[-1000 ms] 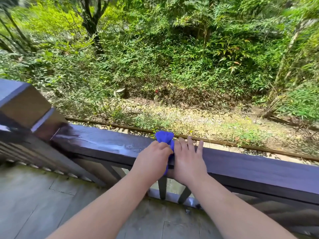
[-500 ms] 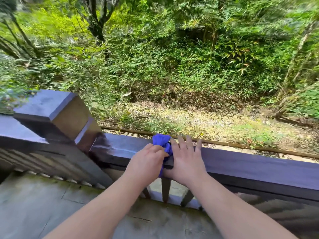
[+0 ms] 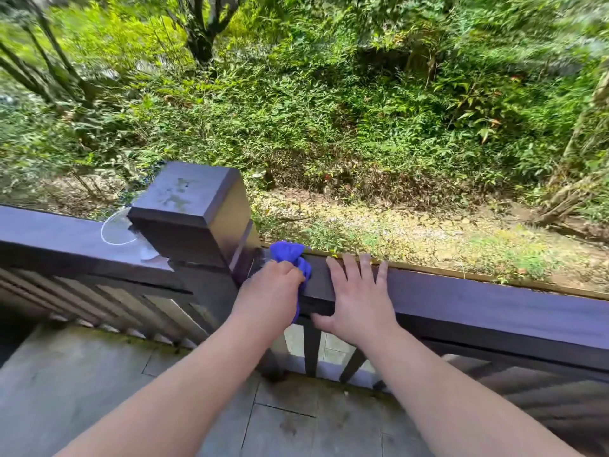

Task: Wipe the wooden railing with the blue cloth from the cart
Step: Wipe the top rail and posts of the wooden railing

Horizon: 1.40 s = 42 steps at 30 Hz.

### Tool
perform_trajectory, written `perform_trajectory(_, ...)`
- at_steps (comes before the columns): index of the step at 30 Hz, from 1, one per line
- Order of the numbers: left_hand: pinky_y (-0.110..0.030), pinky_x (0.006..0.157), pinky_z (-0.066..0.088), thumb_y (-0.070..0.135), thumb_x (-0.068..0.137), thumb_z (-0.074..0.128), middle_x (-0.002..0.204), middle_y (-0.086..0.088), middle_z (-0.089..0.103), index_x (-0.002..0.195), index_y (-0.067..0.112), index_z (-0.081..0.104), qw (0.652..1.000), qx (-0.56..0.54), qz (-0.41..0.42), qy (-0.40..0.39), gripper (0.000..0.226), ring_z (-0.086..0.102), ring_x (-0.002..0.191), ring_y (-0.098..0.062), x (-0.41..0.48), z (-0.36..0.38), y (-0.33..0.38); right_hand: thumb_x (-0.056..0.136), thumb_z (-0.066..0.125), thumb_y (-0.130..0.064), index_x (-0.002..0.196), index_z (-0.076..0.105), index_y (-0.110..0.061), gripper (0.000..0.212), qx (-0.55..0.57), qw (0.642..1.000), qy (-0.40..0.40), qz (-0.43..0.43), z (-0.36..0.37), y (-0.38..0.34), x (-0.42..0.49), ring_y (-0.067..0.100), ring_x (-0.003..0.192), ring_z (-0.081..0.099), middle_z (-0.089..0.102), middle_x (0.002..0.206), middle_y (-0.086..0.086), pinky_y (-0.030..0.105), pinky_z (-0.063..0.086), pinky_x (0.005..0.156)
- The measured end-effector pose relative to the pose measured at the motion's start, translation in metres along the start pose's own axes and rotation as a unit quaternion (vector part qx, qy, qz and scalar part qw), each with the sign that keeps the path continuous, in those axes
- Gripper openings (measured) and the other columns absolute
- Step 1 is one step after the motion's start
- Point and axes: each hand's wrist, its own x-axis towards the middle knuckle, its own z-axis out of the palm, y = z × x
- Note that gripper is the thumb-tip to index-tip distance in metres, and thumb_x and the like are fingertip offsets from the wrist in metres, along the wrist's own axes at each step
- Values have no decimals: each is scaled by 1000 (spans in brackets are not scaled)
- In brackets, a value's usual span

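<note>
A dark wooden railing [image 3: 494,298] runs across the view from left to right. My left hand [image 3: 270,291] is closed around a bunched blue cloth [image 3: 290,255] and presses it onto the rail top, right beside the square post [image 3: 194,206]. Part of the cloth hangs down the near face of the rail under my fist. My right hand [image 3: 359,298] lies flat on the rail just right of the cloth, fingers spread, thumb on the near face, holding nothing.
Left of the post, a second rail section [image 3: 59,239] carries a pale round mark. Slanted balusters [image 3: 131,311] stand below the rails. Grey floor tiles [image 3: 99,384] lie underfoot. Dense green bushes and a bare earth strip lie beyond the railing.
My left hand has slid the cloth left along the rail until it sits against the post. My right hand now rests apart from the cloth. The view has turned left.
</note>
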Motion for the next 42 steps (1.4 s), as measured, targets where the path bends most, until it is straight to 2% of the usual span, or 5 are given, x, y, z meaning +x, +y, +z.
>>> perform_trajectory(8, -31, 51, 34, 12, 84, 58, 95, 2, 55, 100, 23, 56, 993, 94, -29, -61, 20, 53, 90, -20, 2, -22, -14, 66, 49, -86, 159, 22, -22, 116, -1, 1000, 12, 6, 4, -13, 3, 45, 153, 17, 32, 164, 16, 74, 4, 119)
perform_trajectory(18, -32, 59, 38, 8, 87, 51, 100, 2, 55, 103, 22, 56, 988, 81, -79, -107, 22, 47, 89, -19, 7, -31, -10, 75, 48, -81, 162, 13, -25, 109, 34, 998, 14, -58, -12, -8, -1, 41, 157, 3, 17, 170, 13, 69, -6, 122)
perform_trajectory(25, -35, 84, 49, 20, 91, 52, 154, -15, 21, 140, 28, 38, 982, 124, -75, -118, 51, 40, 119, -27, -16, -23, -1, 82, 55, -72, 163, 13, -23, 103, 72, 989, 18, -125, -29, -24, -7, 36, 158, -4, 13, 172, 10, 67, -5, 123)
perform_trajectory(35, -41, 70, 54, 6, 80, 53, 107, 4, 69, 101, 25, 67, 997, -50, -55, -8, 31, 57, 93, -28, -9, -11, -7, 79, 53, -79, 163, 4, -28, 110, 52, 998, 1, -36, -19, 22, -22, 37, 158, -6, 8, 173, 9, 68, -2, 123)
perform_trajectory(42, -40, 77, 53, 4, 81, 57, 119, 4, 69, 112, 25, 70, 996, -84, -16, 11, 39, 60, 98, -29, 3, 0, 27, 78, 50, -82, 163, 0, -31, 111, 68, 997, -14, 26, -17, 74, -39, 34, 158, -9, 2, 174, 5, 67, -3, 123)
